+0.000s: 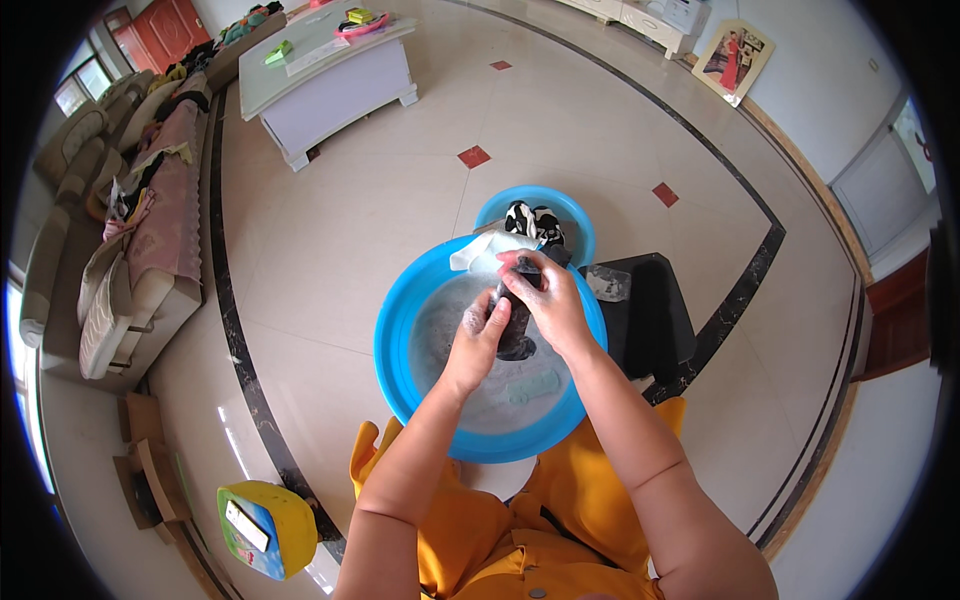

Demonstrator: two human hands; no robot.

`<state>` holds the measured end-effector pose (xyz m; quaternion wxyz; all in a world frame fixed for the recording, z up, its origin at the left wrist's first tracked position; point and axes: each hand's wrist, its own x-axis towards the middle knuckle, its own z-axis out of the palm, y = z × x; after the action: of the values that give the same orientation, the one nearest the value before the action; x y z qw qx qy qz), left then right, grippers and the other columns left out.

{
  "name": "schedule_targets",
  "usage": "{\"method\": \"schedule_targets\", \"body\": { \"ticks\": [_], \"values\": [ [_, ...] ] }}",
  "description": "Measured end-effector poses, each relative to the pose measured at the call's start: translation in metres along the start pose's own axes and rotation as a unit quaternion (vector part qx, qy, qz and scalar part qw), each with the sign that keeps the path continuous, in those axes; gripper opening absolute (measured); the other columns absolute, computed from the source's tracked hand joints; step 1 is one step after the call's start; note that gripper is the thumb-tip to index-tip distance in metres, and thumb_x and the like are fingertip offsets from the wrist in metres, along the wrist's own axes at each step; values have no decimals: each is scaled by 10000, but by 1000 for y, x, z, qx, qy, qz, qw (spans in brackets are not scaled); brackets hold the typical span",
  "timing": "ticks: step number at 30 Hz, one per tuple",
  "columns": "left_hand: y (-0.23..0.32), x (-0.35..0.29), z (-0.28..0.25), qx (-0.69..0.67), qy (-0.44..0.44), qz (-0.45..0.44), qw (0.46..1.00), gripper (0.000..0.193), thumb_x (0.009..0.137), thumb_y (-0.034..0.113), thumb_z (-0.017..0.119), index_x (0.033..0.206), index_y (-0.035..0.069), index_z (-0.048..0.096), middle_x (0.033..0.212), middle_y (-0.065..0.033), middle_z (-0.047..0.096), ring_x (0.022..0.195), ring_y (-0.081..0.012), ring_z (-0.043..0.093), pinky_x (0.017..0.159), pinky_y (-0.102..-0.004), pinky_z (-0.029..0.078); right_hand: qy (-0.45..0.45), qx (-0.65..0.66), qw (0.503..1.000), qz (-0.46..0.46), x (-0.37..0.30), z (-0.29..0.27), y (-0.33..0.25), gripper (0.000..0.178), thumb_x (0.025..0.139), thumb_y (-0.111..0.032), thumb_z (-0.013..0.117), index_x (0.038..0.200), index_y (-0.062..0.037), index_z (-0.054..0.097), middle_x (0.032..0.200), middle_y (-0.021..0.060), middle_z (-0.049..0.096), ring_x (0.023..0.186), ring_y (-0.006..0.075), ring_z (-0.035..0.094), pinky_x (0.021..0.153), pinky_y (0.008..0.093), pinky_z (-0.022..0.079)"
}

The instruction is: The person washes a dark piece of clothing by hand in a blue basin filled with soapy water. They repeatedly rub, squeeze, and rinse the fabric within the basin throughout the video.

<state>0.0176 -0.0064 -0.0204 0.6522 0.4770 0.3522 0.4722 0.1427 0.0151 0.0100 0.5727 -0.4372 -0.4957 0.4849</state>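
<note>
Slick grip: a slip is what I'd watch for

From my end, I have both hands over the large blue basin (392, 350), nearer its far edge than its near one. The left hand (478, 340) pinches the dark cloth (515, 322) between thumb and bent fingers; the right hand (548, 295) pinches it higher up, toward the far edge. The cloth's lower end hangs toward the foamy water (445, 320), though I cannot tell whether it touches.

The left fingers look whitened and wet, so I judge the hold slippery: a hard rub, or a tug from one side only, could let the cloth shoot free and splash over the near edge onto the yellow trousers (590, 490). Any water thrown past the edge would leave the glossy floor (330, 250) treacherous.

The white cloth (490, 250) lies across the far edge, just beside the right hand. A knock from those knuckles could drop it into the water or toward the small basin (586, 225) beyond. Outside the right edge, a pale packet (607, 284) lies by the far left corner of the black stool (655, 320); a wide swing of the right arm might sweep it off.
</note>
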Motion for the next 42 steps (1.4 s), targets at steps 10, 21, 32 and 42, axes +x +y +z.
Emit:
{"method": "schedule_targets", "body": {
  "ticks": [10, 21, 32, 42],
  "values": [
    [16, 3, -5, -154, 85, 43, 983, 307, 835, 65, 637, 1096, 69, 475, 1026, -15, 538, 957, -101, 512, 850, -254, 420, -69, -157, 984, 40, -2, -2, 7, 177, 858, -147, 602, 890, 28, 609, 721, 122, 617, 644, 131, 558, 608, 289, 434],
    [9, 5, -15, -144, 201, 52, 968, 224, 956, 284, 478, 1015, 72, 519, 911, 6, 531, 841, -83, 517, 760, -245, 439, 13, -157, 985, -63, -13, 17, 16, 173, 847, -131, 634, 865, 12, 538, 713, 142, 623, 610, 218, 606, 567, 319, 458],
    [-10, -3, -8, 1, 174, 40, 984, 331, 983, 331, 387, 850, 53, 508, 755, 8, 487, 688, -100, 468, 668, -268, 418, -24, -332, 914, -230, -38, 41, 17, 155, 819, -103, 643, 890, -84, 506, 695, 111, 622, 573, 305, 624, 481, 358, 477],
    [-13, -11, 14, -34, 170, 10, 985, 330, 983, 261, 368, 947, 15, 585, 873, -16, 587, 780, -86, 517, 684, -242, 428, 70, -254, 961, -79, -14, 22, 23, 140, 891, -119, 560, 909, -17, 467, 713, 183, 615, 654, 358, 628, 524, 391, 469]
  ]
}}
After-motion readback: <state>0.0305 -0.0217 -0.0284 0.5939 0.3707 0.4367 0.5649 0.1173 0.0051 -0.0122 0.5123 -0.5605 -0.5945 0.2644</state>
